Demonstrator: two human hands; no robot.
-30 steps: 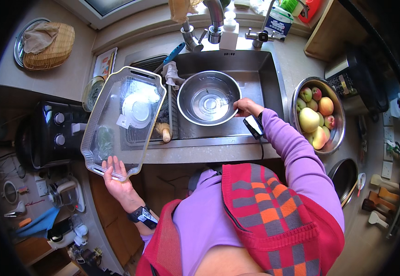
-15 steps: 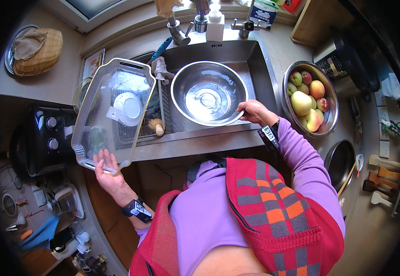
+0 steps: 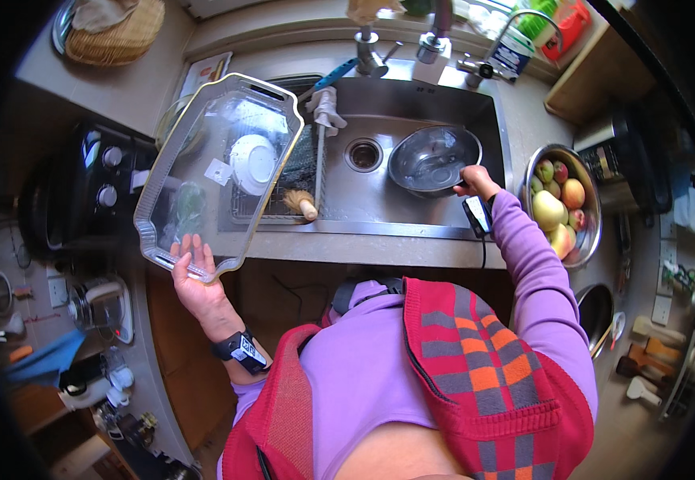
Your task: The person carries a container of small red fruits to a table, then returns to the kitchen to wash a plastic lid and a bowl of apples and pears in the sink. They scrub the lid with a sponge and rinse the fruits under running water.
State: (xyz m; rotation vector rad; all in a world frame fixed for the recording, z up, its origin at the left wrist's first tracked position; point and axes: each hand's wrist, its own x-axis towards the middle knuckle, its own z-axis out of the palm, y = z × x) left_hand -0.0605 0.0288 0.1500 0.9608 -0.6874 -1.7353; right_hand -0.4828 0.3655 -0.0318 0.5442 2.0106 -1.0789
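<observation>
My left hand (image 3: 199,276) supports the near end of a large clear plastic tray (image 3: 158,186) with a gold rim, its fingers showing through the plastic. The tray is tilted over the left part of the counter and the dish rack. My right hand (image 3: 478,182) grips the near right rim of a steel bowl (image 3: 434,156). That bowl leans at an angle inside the sink (image 3: 347,204), to the right of the drain (image 3: 363,155). Through the tray a white bowl (image 3: 253,164) is visible.
A steel bowl of fruit (image 3: 595,204) stands right of the sink. Left of the basin, the rack (image 3: 320,164) bears a wooden-handled brush (image 3: 303,205) and a grey cloth (image 3: 327,110). The faucet (image 3: 371,56) rises behind. A black appliance (image 3: 83,196) is at left.
My right hand has moved the steel bowl rightward in the sink and tipped it, uncovering the drain. My left hand still holds the clear tray. The view has shifted.
</observation>
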